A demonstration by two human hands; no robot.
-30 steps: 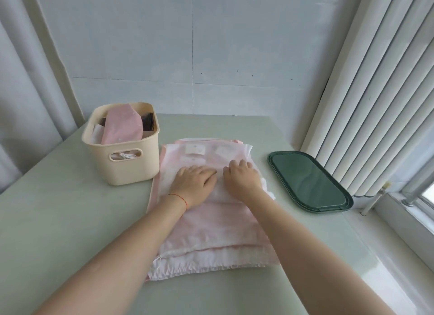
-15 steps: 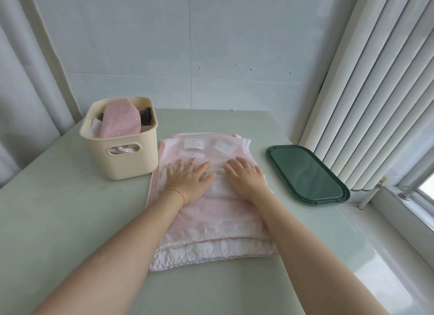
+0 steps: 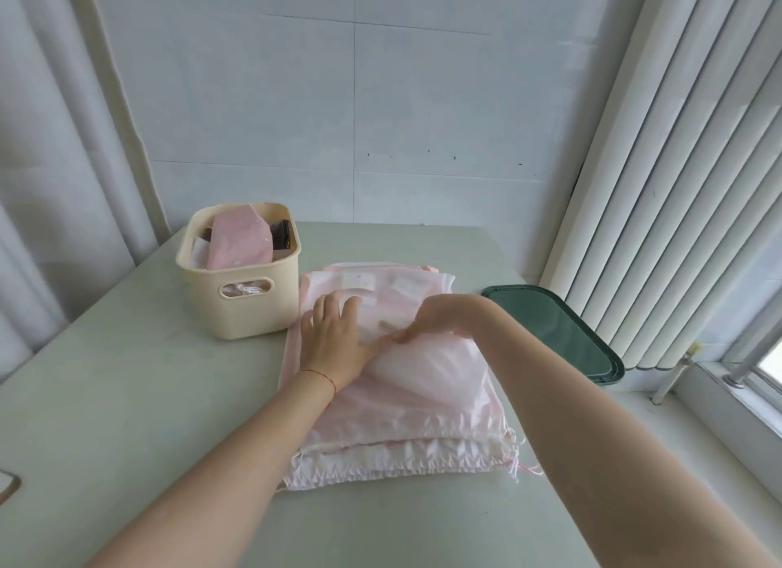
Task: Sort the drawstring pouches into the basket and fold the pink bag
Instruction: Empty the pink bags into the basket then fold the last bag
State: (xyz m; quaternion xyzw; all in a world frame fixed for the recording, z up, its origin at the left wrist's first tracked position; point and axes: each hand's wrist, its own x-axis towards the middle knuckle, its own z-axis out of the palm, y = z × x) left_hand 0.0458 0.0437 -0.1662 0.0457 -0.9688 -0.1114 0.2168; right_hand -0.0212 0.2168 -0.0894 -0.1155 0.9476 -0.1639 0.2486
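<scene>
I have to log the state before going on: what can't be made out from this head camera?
- Right hand: fingertips hidden under the pink bag fabric it lifts; grip unclear.
- Basket: lower contents hidden by its wall; only a cord shows through the handle slot.
- Green tray: near edge covered by the right forearm.
- Object at the left frame edge: cut off, unidentifiable.

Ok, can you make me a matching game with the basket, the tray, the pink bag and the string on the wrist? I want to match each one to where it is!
Things:
1. basket
2. tray
3. pink bag
4. red string

Places:
A. under both hands
B. on the table's right side, by the blinds
C. around the left wrist
D. left of the pink bag, with pouches inside

Pairs: 1-D, 2-B, 3-A, 4-C
</scene>
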